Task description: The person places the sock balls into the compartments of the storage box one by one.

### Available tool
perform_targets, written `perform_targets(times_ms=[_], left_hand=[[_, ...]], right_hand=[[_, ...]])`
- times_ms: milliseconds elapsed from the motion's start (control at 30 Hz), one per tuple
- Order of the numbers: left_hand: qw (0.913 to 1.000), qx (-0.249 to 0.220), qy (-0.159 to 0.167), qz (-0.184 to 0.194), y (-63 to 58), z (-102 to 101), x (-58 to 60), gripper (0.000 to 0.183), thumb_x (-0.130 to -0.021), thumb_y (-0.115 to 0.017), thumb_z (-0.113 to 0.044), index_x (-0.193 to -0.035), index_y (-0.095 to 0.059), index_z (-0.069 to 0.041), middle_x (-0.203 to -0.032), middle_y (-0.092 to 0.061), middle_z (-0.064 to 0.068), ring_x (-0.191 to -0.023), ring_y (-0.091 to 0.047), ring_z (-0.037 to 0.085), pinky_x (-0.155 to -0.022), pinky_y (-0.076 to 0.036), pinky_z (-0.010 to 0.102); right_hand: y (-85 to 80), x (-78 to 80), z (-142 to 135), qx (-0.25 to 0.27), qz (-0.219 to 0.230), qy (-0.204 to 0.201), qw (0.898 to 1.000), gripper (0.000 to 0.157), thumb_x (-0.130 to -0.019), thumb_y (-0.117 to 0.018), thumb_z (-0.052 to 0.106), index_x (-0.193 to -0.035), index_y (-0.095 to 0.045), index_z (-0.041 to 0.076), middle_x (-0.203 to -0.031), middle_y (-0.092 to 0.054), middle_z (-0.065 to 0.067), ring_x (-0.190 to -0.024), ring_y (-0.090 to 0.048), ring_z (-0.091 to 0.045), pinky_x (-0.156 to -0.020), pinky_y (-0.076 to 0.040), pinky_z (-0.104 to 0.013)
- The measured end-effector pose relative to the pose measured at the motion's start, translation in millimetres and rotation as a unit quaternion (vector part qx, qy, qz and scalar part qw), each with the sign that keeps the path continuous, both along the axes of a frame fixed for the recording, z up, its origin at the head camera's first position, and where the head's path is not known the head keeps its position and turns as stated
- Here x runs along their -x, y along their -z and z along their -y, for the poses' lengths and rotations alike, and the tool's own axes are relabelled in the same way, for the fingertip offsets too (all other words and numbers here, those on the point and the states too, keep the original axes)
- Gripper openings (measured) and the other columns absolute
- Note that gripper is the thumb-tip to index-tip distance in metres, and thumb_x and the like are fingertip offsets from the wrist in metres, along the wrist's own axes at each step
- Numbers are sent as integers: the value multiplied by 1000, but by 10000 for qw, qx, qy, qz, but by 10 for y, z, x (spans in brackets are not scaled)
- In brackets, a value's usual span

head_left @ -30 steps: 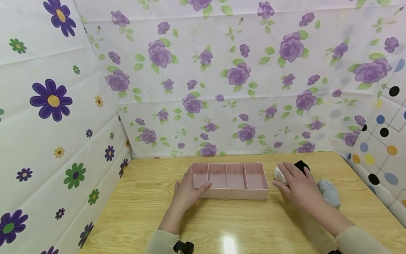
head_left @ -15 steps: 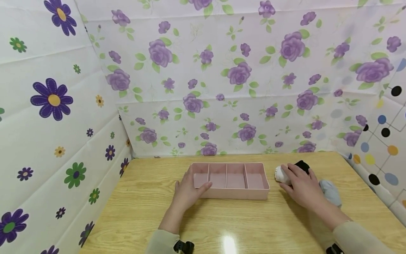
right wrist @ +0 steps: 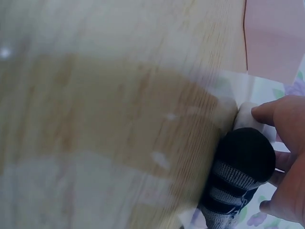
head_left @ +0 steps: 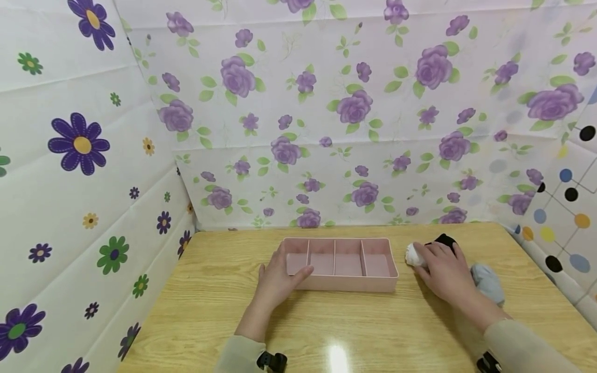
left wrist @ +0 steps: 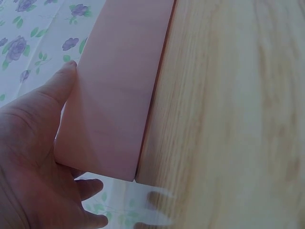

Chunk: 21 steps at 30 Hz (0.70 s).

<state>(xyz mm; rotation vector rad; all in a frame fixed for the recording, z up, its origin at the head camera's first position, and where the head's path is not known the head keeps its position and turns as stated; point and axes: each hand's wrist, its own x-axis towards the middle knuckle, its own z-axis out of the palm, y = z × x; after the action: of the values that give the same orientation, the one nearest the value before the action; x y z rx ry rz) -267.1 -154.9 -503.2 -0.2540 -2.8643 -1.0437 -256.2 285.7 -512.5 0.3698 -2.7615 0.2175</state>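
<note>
A pink box (head_left: 350, 284) with several compartments stands on the table. My left hand (head_left: 275, 280) grips its left end, thumb over the front rim and the other fingers round the end wall. To the right of the box, my right hand (head_left: 445, 277) pinches a white rolled sock (head_left: 413, 255), the thumb (right wrist: 267, 112) pressing on its side. Partly under that palm lies a black rolled sock (head_left: 445, 240); grey stripes show on it in the right wrist view. Beside the right wrist rests a grey-blue rolled sock (head_left: 487, 284), partly covered by the arm.
The wood-grain table (head_left: 196, 311) carries everything. A flowered cloth wall (head_left: 298, 124) rises right behind it, with patterned cloth on the left (head_left: 93, 207) and dotted cloth on the right. The box's compartments hold nothing.
My right hand's fingers have drawn in round the white sock, with the thumb moving closer to it. The left hand stays on the box. The head view has shifted slightly.
</note>
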Motion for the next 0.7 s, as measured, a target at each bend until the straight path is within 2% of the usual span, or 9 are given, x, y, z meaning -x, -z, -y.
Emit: perform_targets(times_ms=[100,200,400,567,700], left_hand=[[10000,-7,-11,29,1,-3,0,117,-98,-70,-73,-177,-16,-5,-176,-34,23,-161,-34,43,-125,-10,81],[10000,-8,-26,42,-2,-13,2,117,-99,-71,-72,-177,-15,-6,-176,-34,22,-161,-35,42,-125,-10,80],[10000,-47,-13,9,-5,-36,4,114,-100,-73,-68,-177,-16,-7,-177,-33,20,-162,-34,42,-125,-10,82],[10000,-32,-8,-2,-30,-33,-5,115,-99,-73,-68,-177,-16,-6,-177,-32,20,-161,-34,42,-124,-10,82],[10000,-34,-17,9,-34,-17,-11,116,-99,-72,-71,-177,-16,-6,-177,-32,20,-162,-34,42,-124,-10,82]], right_hand=[[-4,35,8,7,-24,-23,10000,61,-102,-81,26,-156,-61,5,-134,-68,-24,-132,-55,-50,-120,-22,-79],[-17,69,34,41,-8,-52,10000,61,-105,-78,35,-155,-62,6,-130,-68,-24,-127,-57,-50,-120,-21,-78],[-55,99,58,11,226,-47,9997,76,-101,-78,54,-156,-61,4,-130,-66,-27,-125,-56,-52,-119,-14,-83],[-153,97,12,-7,371,-239,9990,90,-94,-87,53,-161,-54,3,-139,-62,-27,-130,-53,-53,-118,-17,-81],[-185,123,-30,29,422,-487,9979,92,-92,-90,49,-163,-52,2,-151,-59,-26,-142,-47,-54,-118,-19,-82]])
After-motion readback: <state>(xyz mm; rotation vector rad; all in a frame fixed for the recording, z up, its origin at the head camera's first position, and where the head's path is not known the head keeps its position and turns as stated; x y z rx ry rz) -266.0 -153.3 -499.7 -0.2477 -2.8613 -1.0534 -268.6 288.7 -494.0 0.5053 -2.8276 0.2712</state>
